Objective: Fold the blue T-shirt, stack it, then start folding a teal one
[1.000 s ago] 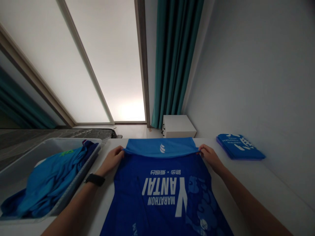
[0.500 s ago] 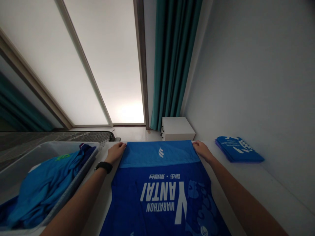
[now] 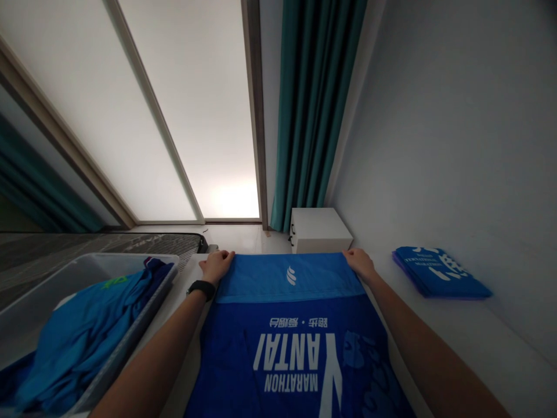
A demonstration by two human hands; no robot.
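A blue marathon shirt [image 3: 287,342] with white lettering lies spread flat on the white table [image 3: 456,331], its lighter blue top band at the far edge. My left hand [image 3: 216,264], with a black watch on the wrist, grips the shirt's far left corner with curled fingers. At the far right corner my right hand [image 3: 359,262] pinches the fabric. Both arms reach forward along the shirt's two sides.
A grey plastic bin [image 3: 30,302] at the left holds several crumpled blue garments [image 3: 82,331]. A folded blue shirt stack [image 3: 439,278] lies at the right by the wall. Beyond the table stand a white cabinet [image 3: 319,229] and a teal curtain [image 3: 313,116].
Both hands carried the shirt's top band away from me and laid it flat at the far edge. The lifted fold seen a second ago is gone.
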